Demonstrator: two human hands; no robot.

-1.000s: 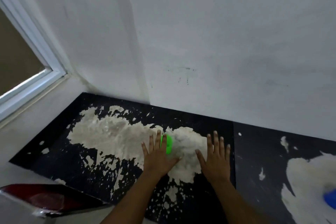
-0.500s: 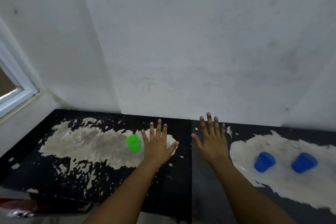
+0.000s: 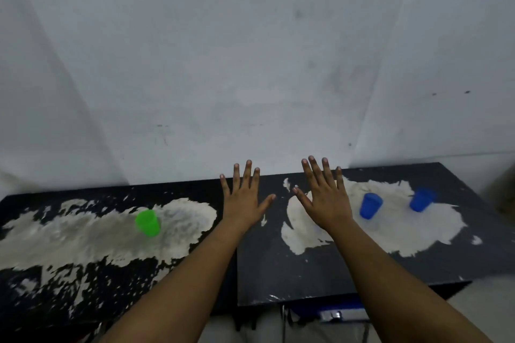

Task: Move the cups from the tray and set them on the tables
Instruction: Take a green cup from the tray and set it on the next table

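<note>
Green cup (image 3: pixel 147 222) stands on the left bench (image 3: pixel 83 267), clear of the left hand (image 3: pixel 245 200). Both hands, left and right hand (image 3: pixel 324 203), hover with the grip apart, fingers spread, holding nothing. Two blue cups (image 3: pixel 370 205) (image 3: pixel 422 199) stand on the right bench (image 3: pixel 320 273).

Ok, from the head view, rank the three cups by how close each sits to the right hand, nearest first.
Measured from the right hand:
1. Near blue cup, just to its right on the right table.
2. Far blue cup, further right on the same table.
3. Green cup, on the left table, beyond the left hand.
</note>
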